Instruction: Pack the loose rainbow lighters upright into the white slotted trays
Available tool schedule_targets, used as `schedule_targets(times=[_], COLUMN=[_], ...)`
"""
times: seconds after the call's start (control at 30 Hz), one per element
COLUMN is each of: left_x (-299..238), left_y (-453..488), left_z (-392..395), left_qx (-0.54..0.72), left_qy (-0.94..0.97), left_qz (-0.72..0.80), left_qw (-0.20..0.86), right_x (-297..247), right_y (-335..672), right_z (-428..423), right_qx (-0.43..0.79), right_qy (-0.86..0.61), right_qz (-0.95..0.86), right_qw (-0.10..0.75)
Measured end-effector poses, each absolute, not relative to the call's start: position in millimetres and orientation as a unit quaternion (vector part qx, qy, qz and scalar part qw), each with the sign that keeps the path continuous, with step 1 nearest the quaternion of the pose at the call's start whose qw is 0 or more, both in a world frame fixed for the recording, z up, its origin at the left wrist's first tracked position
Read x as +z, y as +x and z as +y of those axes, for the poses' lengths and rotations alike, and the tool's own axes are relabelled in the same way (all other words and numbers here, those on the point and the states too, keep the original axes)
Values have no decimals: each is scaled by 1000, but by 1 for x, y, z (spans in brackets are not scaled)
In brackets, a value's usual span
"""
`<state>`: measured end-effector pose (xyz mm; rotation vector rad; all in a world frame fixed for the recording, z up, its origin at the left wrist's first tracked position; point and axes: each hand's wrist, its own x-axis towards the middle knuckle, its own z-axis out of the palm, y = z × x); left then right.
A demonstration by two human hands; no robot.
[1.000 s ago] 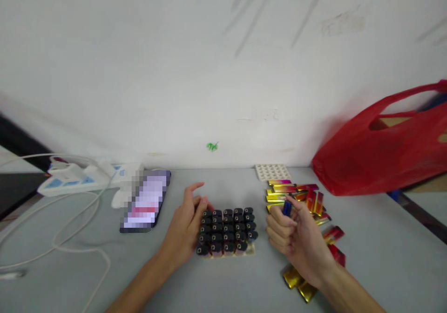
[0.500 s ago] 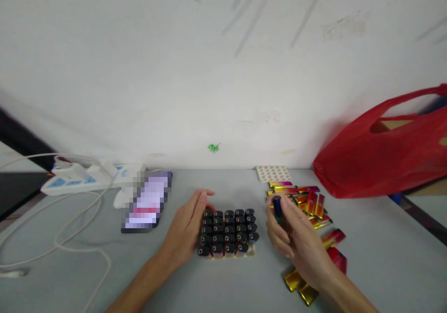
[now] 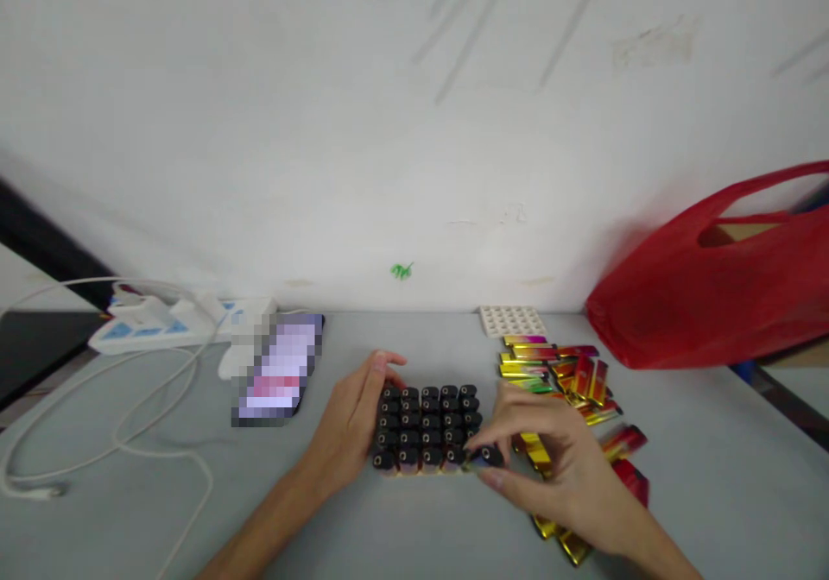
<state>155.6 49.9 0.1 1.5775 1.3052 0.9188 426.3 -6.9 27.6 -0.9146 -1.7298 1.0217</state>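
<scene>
Black-topped shiny cases (image 3: 431, 420) stand upright in close rows in a pale tray (image 3: 409, 475), whose front edge shows below them. My left hand (image 3: 346, 429) rests against the left side of this block, its fingers stretched out and apart round the back left corner. At the front right corner my right hand (image 3: 557, 459) pinches one more black-topped case (image 3: 490, 457) between thumb and fingers. Its lower end is hidden, so I cannot tell whether it sits in the tray. Loose gold and red shiny cases (image 3: 528, 352) lie to the right, partly behind that hand.
A second white grid tray (image 3: 513, 321) lies by the wall. The red bag (image 3: 699, 278) stands at the back right. On the left are a phone (image 3: 278, 373), a white power strip (image 3: 155, 325) and a looping white cable (image 3: 207, 481).
My right hand has moved left and down with its case, from beside the block to the front right corner. My left hand keeps its place at the block; the view has shifted slightly.
</scene>
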Motion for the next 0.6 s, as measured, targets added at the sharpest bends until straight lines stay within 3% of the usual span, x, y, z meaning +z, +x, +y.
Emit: schedule_targets(times=[0.27, 0.6], left_x=[0, 3], left_y=[155, 156], left_z=[49, 49], left_qx=[371, 372], left_qy=[630, 628], left_qz=[524, 525], left_qw=[437, 438], right_x=[33, 33], right_y=[423, 428], right_z=[-4, -5], right_qx=[343, 383], right_qy=[-364, -401], right_qz=[-754, -731], right_qw=[427, 398])
